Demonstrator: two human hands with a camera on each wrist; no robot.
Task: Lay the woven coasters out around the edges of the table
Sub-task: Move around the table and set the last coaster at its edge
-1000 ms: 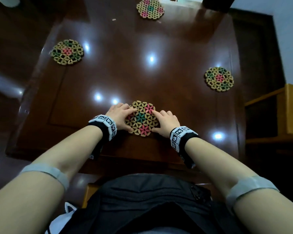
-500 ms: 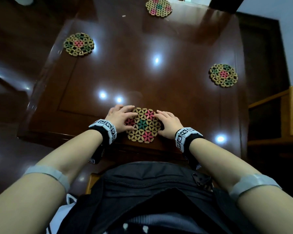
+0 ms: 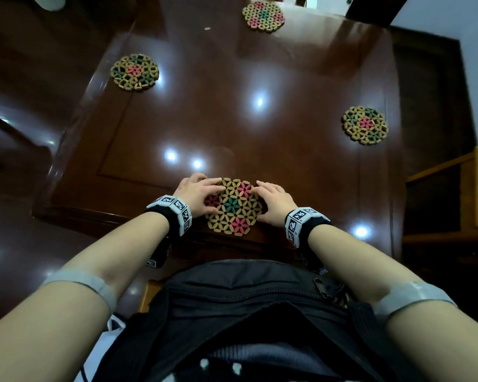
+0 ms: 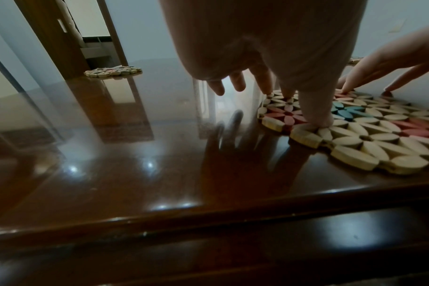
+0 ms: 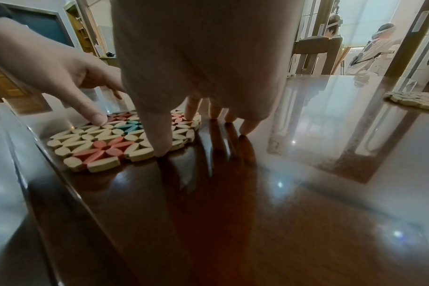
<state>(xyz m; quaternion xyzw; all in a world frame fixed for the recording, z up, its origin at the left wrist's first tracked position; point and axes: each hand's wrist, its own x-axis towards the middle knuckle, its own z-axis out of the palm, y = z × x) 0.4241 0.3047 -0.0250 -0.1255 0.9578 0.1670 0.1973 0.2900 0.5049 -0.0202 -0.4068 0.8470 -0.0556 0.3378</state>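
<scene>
A round woven coaster (image 3: 233,206) with pink and teal flowers lies flat on the dark glossy table (image 3: 260,64), at the middle of its near edge. My left hand (image 3: 196,195) rests on its left side, with the thumb (image 4: 316,114) pressing down on the weave. My right hand (image 3: 272,202) touches its right side, thumb (image 5: 159,139) at the rim and the outer fingertips on the table. Three more coasters lie by the left edge (image 3: 135,72), the far edge (image 3: 263,16) and the right edge (image 3: 365,125).
A light wooden piece of furniture (image 3: 475,188) stands close to the table's right side. A black bag (image 3: 246,299) hangs at my waist against the near edge. Beyond the table, a chair (image 5: 316,56) and a person (image 5: 380,48) show in the right wrist view.
Both hands have slid the coaster a little nearer to the table's near edge and stayed on it. My head view has shifted slightly.
</scene>
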